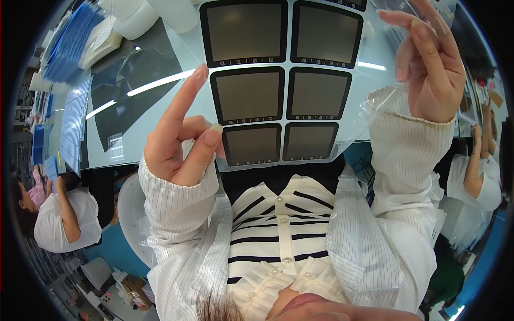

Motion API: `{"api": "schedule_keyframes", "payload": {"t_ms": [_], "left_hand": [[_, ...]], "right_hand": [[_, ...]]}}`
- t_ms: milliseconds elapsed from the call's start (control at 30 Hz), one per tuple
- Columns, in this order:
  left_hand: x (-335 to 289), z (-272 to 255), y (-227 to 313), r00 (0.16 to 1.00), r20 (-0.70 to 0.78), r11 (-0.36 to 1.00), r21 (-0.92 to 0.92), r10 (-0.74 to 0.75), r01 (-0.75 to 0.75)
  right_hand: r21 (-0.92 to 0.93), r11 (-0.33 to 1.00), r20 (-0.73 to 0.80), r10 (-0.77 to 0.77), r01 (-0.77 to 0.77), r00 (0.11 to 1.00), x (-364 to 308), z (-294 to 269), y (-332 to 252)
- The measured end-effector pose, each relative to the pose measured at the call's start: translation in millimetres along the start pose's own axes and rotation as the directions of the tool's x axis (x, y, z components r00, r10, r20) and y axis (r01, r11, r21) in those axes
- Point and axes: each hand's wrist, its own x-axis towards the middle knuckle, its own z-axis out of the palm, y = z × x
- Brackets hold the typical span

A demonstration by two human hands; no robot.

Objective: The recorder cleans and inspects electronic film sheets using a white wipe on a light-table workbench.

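Note:
A clear sheet (286, 96) carries several dark grey rectangular panels (248, 95) with rounded black borders, set in two columns in front of me. My left hand (179, 136) is at the sheet's left edge. Its index finger stretches along that edge, while the thumb and curled fingers pinch the edge beside the lower panels. Raised at the upper right, my right hand (435, 69) has its fingers bent around thin clear film (399, 20). More transparent film (383, 101) hangs by the right cuff, running down toward the sheet's right side.
A dark flat sheet (134, 80) lies on the glossy table to the left. Stacked blue sheets (69, 45), a pale block (100, 43) and white rolls (136, 18) stand at the far left. Other people sit at both sides, one in white (67, 219) at left.

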Motion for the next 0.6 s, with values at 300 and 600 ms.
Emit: {"api": "schedule_keyframes", "payload": {"t_ms": [300,600], "left_hand": [[-12,-30,-22,0.892,0.343,0.817,-0.395,-0.293,0.420],[-37,-27,-31,0.795,0.391,0.694,-0.398,-0.463,0.600]], "right_hand": [[-0.346,0.929,0.717,0.170,0.133,0.676,31,-64,46],[-0.304,0.945,0.736,0.315,-0.124,0.599,24,-77,62]]}}
